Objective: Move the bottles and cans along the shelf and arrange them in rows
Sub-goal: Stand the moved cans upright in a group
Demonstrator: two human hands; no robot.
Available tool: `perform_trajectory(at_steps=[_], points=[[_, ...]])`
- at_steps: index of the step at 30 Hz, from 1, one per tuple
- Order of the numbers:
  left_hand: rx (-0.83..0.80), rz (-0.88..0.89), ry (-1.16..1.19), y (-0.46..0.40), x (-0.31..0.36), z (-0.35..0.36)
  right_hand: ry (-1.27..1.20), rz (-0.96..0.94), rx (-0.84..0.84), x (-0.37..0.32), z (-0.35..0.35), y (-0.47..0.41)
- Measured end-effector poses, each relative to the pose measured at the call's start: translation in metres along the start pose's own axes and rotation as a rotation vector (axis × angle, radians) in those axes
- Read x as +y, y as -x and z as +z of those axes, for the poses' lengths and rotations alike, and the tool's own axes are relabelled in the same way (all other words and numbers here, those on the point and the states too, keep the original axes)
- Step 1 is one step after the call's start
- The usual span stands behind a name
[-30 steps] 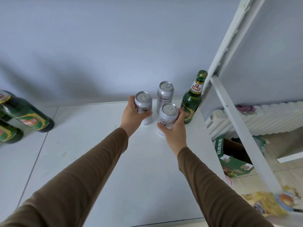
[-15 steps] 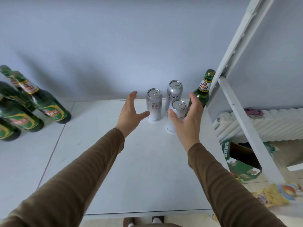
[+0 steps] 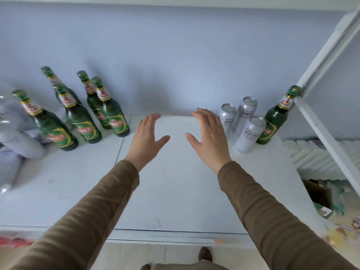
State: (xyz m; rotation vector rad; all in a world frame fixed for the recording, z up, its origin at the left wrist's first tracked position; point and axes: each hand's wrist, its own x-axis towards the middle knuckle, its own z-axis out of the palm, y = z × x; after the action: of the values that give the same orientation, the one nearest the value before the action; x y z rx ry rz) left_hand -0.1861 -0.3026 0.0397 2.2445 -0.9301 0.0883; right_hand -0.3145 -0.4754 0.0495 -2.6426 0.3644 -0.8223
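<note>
Neither grip holds anything: the left hand [image 3: 146, 140] and the right hand [image 3: 209, 137] both hover over the bare middle of the shelf [image 3: 175, 191], fingers spread and relaxed, palms turned a little toward each other. Three silver cans [image 3: 248, 134] stand in a tight cluster just to the right of the right hand, and one green bottle [image 3: 273, 121] stands beside them at the shelf's right end, close to the white frame post [image 3: 319, 133]. Well apart on the left stands a loose group of green bottles [image 3: 112, 114], five as far as can be counted, and they are not in a clean line. Further left, some clear plastic bottles [image 3: 13, 137] seem to lie, but they are blurred.

The next step is probably to fetch more bottles from the left group. To do it well, each hand should take one bottle low on its body, not at the thin neck, because tall glass tips easily. It is better to lift than to slide, and to set each one down behind or beside the cans so that the rows stay straight. The nearest bottle should go first, so a sleeve does not knock a neighbour.
</note>
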Motion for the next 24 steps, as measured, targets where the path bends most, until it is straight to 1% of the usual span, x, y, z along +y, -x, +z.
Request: perform_trajectory(at_steps=[4,8,12,16,20,24], points=[[-0.022,-0.036,-0.085,0.031,-0.055,-0.046,0.001,0.021,-0.097,-0.062,0.039,0.006],[-0.046,-0.071,-0.143,0.053,-0.096,-0.081,-0.024,0.033,-0.155,-0.110,0.068,0.011],[-0.060,-0.084,-0.207,0.066,-0.124,-0.105,-0.013,0.016,-0.219,-0.141,0.090,0.006],[-0.062,-0.138,-0.272,0.080,-0.151,-0.122,-0.063,-0.005,-0.275,-0.163,0.118,-0.001],[-0.074,-0.172,-0.288,0.096,-0.176,-0.140,-0.097,-0.013,-0.296,-0.188,0.142,-0.002],[-0.032,-0.204,-0.299,0.111,-0.202,-0.172,-0.125,-0.046,-0.328,-0.228,0.160,-0.004]])
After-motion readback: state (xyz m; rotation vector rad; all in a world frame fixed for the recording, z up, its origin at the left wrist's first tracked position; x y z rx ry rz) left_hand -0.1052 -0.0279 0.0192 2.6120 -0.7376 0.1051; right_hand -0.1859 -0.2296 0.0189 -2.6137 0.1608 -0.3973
